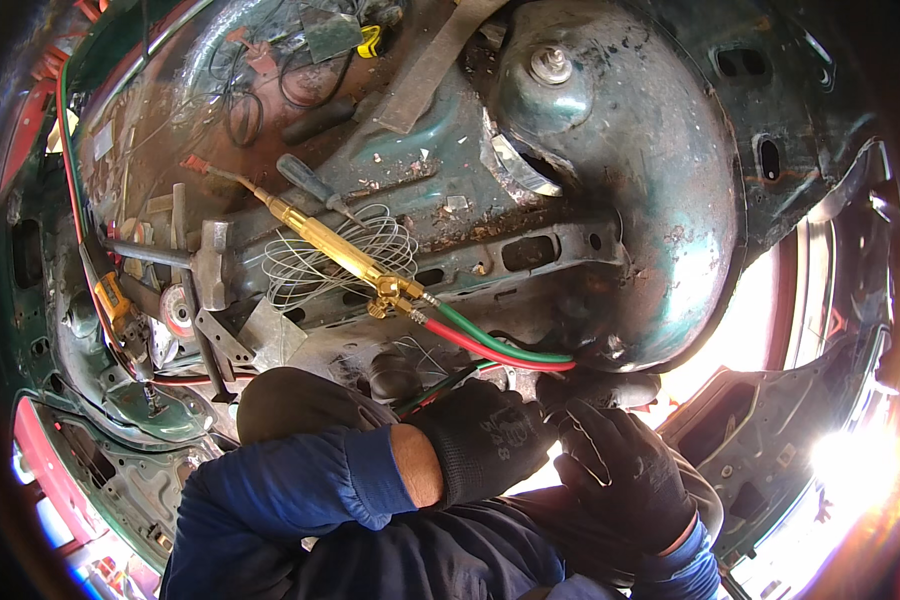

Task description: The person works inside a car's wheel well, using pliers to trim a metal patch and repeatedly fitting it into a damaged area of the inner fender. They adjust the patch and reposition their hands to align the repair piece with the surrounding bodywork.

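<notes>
Both hands wear black work gloves and meet low in the middle of the head view. My left hand (495, 437) comes in from the left with its fingers bent toward the right one. My right hand (625, 468) is curled up against those fingertips. A thin pale line, like a wire, bends over the right glove; what the fingers pinch is too small to name. Just beyond the hands, a brass gas torch (335, 245) with a red hose (490, 350) and a green hose (500, 346) lies across a loose coil of wire (295, 268).
Dented green car-body metal surrounds me, with a rounded wheel arch (660, 200) at the right. A hammer (210, 262), a yellow-and-black angle grinder (115, 298), a screwdriver (310, 180) and a flat metal strip (425, 75) lie about. Several sheet-metal scraps and slots are near. Bright light enters lower right.
</notes>
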Action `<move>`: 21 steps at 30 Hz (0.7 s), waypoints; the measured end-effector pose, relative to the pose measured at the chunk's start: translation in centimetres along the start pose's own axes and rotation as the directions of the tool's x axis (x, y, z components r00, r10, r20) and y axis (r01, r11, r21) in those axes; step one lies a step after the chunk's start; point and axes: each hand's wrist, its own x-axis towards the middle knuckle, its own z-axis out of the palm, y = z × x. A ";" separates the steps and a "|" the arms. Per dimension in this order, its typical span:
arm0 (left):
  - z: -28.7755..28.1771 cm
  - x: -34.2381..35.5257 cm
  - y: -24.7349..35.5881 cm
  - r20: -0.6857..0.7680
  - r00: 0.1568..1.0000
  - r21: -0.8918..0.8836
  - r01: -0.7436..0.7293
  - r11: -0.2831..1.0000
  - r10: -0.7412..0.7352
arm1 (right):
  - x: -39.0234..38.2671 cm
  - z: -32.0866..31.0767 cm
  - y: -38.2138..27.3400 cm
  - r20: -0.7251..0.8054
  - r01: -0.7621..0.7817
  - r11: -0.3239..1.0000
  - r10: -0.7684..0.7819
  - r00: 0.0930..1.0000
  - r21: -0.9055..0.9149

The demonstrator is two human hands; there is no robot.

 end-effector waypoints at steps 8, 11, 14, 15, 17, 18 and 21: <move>-0.1 0.0 0.0 -0.027 0.999 0.068 -0.040 0.997 0.042 | 0.0 -0.4 0.4 -0.032 0.095 0.995 -0.096 0.995 -0.014; -0.7 0.3 0.5 -0.004 1.000 0.052 0.001 0.999 -0.001 | -0.1 0.0 0.5 -0.036 0.039 0.999 -0.038 0.999 0.026; -0.7 0.3 0.5 -0.021 1.000 0.060 -0.001 0.998 0.002 | -0.2 0.1 0.6 -0.049 0.056 0.998 -0.055 0.997 0.020; -0.3 0.2 0.3 -0.065 0.997 0.050 -0.025 0.998 0.028 | -0.2 0.0 0.5 -0.053 0.073 0.997 -0.073 0.996 0.011; 0.8 -0.1 -0.2 -0.150 0.985 0.031 -0.078 0.996 0.082 | 0.0 -0.7 0.0 -0.048 0.088 0.996 -0.088 0.995 0.007; 0.8 0.0 -0.2 -0.148 0.986 0.040 -0.074 0.996 0.079 | 0.1 -0.9 -0.1 -0.043 0.083 0.996 -0.082 0.996 0.016; 0.4 0.3 0.0 -0.124 0.990 0.069 -0.055 0.996 0.063 | -0.1 -1.3 -0.1 0.009 -0.022 0.993 0.021 1.000 0.113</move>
